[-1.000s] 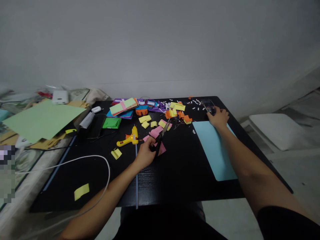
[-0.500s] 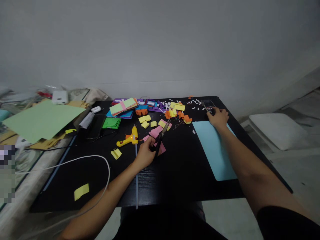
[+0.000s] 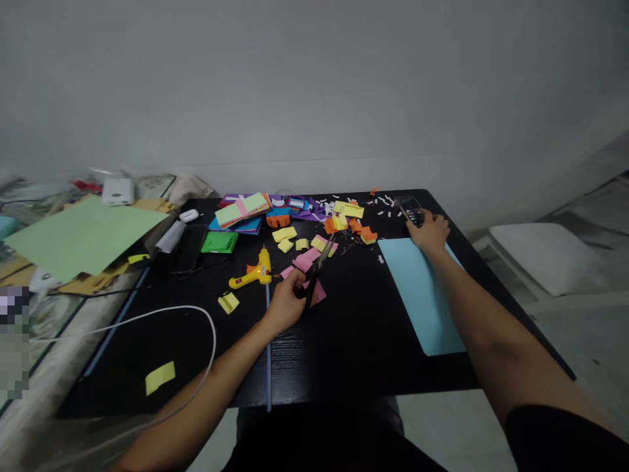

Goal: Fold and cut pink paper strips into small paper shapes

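My left hand [image 3: 285, 301] is closed on the black handles of a pair of scissors [image 3: 322, 259], whose blades point away over the pink paper pieces [image 3: 305, 259]. To its left lies a yellow glue gun [image 3: 260, 270] with a long pale glue stick [image 3: 268, 347] running toward me. At the far right, my right hand [image 3: 429, 231] has its fingers curled around a small dark thing [image 3: 415, 215], mostly covered by the fingers. Its kind is not clear. Beneath my right wrist and forearm is a light blue sheet [image 3: 417, 288].
Yellow folded papers [image 3: 285, 234], orange pieces [image 3: 368, 235] and white scraps [image 3: 389, 200] are scattered across the black table [image 3: 344, 354]. Stacked coloured paper strips [image 3: 244, 208] stand at the back. A white cable [image 3: 213, 334] loops over my left forearm. A white stool [image 3: 545, 259] is at right.
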### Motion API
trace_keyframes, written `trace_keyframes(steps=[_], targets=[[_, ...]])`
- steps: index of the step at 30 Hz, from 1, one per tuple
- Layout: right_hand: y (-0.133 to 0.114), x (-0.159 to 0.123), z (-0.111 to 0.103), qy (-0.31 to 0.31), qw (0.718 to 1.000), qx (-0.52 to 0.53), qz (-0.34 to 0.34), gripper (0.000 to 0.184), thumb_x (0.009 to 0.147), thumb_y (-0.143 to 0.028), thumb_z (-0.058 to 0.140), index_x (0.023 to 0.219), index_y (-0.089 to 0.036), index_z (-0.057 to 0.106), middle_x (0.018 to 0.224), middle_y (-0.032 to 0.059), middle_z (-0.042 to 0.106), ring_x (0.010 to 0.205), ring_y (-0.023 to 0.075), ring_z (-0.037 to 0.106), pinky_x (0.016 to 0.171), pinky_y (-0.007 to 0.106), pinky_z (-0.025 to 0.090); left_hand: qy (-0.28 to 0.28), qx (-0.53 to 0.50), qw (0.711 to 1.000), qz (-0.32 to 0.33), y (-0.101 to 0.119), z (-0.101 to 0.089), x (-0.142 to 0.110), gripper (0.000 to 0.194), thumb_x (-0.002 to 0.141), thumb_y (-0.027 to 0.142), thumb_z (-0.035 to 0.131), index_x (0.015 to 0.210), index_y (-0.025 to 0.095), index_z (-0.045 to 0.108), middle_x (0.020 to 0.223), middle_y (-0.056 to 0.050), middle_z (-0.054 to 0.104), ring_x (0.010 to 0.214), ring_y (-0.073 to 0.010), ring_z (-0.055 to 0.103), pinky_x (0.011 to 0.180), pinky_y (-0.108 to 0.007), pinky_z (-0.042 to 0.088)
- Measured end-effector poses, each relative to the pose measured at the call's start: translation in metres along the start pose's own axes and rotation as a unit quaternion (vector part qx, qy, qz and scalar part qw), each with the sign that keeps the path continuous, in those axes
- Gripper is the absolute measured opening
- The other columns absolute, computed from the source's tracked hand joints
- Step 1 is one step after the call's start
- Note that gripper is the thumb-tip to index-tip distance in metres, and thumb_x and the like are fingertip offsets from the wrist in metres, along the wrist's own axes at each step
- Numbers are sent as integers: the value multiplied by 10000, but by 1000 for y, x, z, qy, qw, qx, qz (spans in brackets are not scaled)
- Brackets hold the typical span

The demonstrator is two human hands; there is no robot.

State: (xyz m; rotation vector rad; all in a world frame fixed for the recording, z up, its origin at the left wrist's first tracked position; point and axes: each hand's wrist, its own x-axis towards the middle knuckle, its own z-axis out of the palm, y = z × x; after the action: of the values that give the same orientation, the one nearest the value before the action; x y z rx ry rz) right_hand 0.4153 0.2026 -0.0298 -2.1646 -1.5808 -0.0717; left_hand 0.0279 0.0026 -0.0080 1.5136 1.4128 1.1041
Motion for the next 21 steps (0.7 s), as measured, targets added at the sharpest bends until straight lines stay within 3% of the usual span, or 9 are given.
trace_keyframes(steps=[21], targets=[[-3, -2, -3, -10, 1000, -5, 1, 584, 882, -472, 545, 1391, -186, 534, 1288, 221, 494, 1132, 385, 450, 948, 531, 355, -7, -1, 1000, -5, 2, 0, 0, 278, 647, 278, 713, 722, 204, 457, 658, 74, 366, 623, -106, 327, 589, -231, 261]])
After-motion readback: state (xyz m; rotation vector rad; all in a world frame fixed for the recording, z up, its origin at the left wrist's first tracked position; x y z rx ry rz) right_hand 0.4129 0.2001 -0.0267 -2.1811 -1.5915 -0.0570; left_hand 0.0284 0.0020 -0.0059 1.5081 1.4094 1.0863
